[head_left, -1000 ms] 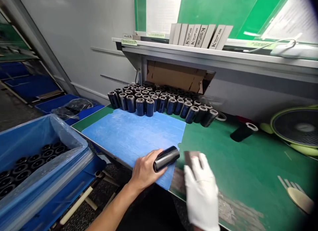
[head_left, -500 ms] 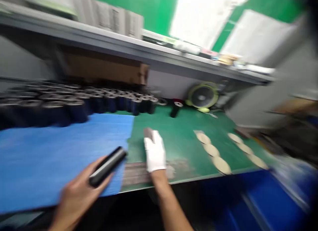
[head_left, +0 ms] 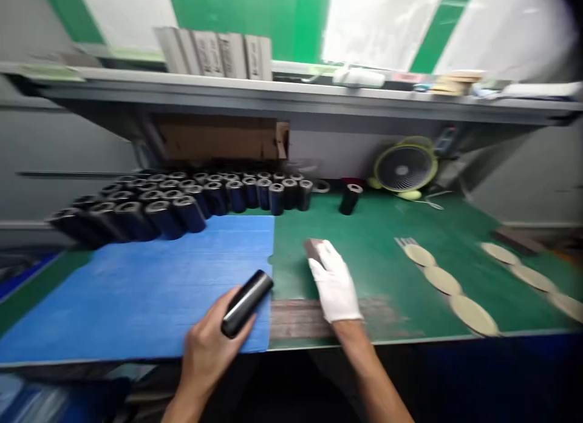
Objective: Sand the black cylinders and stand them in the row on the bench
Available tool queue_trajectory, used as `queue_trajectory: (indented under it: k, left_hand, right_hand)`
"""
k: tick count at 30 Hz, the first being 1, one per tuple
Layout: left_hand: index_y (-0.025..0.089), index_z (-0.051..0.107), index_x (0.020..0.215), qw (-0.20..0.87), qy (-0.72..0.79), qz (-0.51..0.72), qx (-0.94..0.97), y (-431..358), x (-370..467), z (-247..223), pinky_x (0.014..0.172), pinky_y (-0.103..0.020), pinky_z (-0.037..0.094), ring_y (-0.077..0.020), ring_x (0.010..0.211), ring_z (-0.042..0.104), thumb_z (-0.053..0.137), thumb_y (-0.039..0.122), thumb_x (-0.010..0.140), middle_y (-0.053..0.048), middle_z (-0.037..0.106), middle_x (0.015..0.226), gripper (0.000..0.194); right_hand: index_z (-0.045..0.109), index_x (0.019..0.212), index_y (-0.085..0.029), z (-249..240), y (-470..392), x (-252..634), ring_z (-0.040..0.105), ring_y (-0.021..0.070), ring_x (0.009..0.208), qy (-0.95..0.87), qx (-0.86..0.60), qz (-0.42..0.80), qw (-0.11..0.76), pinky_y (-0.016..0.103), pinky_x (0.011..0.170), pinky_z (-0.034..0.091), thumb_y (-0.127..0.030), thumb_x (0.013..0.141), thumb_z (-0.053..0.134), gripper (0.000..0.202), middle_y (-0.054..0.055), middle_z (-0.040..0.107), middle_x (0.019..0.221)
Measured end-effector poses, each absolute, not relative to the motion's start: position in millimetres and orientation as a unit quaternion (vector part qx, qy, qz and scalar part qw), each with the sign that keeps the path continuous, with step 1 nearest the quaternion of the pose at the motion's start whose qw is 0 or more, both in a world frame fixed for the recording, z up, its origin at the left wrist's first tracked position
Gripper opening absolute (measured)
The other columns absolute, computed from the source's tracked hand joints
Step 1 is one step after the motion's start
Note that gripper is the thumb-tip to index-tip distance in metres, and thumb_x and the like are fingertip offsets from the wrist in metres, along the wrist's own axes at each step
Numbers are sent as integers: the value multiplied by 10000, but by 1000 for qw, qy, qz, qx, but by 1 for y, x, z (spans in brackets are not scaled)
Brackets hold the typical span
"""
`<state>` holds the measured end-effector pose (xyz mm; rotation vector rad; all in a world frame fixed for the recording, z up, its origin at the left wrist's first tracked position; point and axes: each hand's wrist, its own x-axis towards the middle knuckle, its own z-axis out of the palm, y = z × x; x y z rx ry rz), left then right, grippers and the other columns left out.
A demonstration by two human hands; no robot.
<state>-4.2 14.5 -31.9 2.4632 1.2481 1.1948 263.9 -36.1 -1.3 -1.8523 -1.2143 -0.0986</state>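
My bare left hand (head_left: 207,344) is closed around a glossy black cylinder (head_left: 247,303), held tilted above the front edge of a blue sheet (head_left: 150,289). On my right hand (head_left: 334,283) is a white glove. Its fingers grip a small brownish block (head_left: 313,248) over the green tabletop (head_left: 291,271); the block's far end shows past the thumb, and the rest is hidden by the glove. Below that hand lies a worn, greyish-brown patch (head_left: 296,320) at the table's front edge.
Many dark cylinders (head_left: 164,216) stand upright at the back left, and one black cylinder (head_left: 350,199) stands apart. A green-rimmed fan (head_left: 404,168) is at the back. Round cream discs (head_left: 443,280) lie in two rows on the right. A shelf (head_left: 291,98) spans overhead.
My view has swung left and levelled, so the bench appears shifted right and sharper. Both hands keep hold of the same things: the black cylinder and the brownish block.
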Motion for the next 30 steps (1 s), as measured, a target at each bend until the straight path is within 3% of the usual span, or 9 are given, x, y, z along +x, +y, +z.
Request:
queue_trajectory:
  k: [3,7,12,17,21,24,26,30]
  left_hand:
    - [247,579,1338,55,425,374,823,14,-8,-26,883,-323,639,-248,1045,750,698,377,887,-36,734,1241,484]
    - [242,572,1340,83,407,373,829,11,-5,-19,915,-323,632,-247,1077,740,696,288,879,-51,725,1258,480]
    - [246,587,1321,126,407,368,827,9,-5,-15,993,-352,603,-251,1135,716,694,244,872,-48,710,1285,462]
    - [257,571,1349,148,398,358,832,9,-7,-16,978,-350,611,-253,1150,708,703,215,853,-53,704,1298,515]
    - [267,585,1342,170,415,358,819,8,-7,-17,1023,-357,587,-246,1166,698,737,224,824,-33,702,1300,542]
    - [278,602,1322,194,436,350,806,6,-6,-14,1025,-378,582,-252,1165,695,751,230,804,-24,703,1291,541]
    - [269,621,1296,218,445,359,791,6,-5,-10,1027,-400,573,-265,1163,688,758,226,786,-35,703,1275,529]
    - [207,684,1167,377,447,448,676,8,-7,7,951,-358,568,-262,1090,676,811,279,757,-57,703,1150,436]
  right_hand:
    - [621,1373,-189,-9,-40,244,494,316,1352,-532,-723,-25,440,545,1148,400,-384,998,504,438,124,472,1526]
    - [578,1393,-236,11,-45,192,407,298,1422,-631,-698,-53,335,497,1119,435,-291,1028,437,395,102,413,1568]
    - [639,1255,-258,34,-12,182,592,265,1222,-633,-722,8,278,406,992,527,-260,1014,437,315,95,500,1489]
    - [612,1326,-292,36,-15,184,482,269,1355,-631,-696,-5,344,420,1100,440,-287,1011,429,364,74,488,1503]
    - [710,1136,-276,38,7,205,626,219,1146,-606,-700,55,374,330,1011,488,-262,991,402,341,72,637,1286]
    - [618,1331,-173,37,16,240,557,270,1278,-523,-738,50,423,408,1108,438,-391,990,368,475,143,565,1411]
    - [529,1436,-154,28,0,257,468,286,1382,-489,-741,57,456,449,1178,375,-494,980,337,600,129,487,1509]
    - [479,1502,-299,-6,-57,272,501,288,1364,-434,-754,83,487,474,1178,396,-587,959,349,629,19,509,1505]
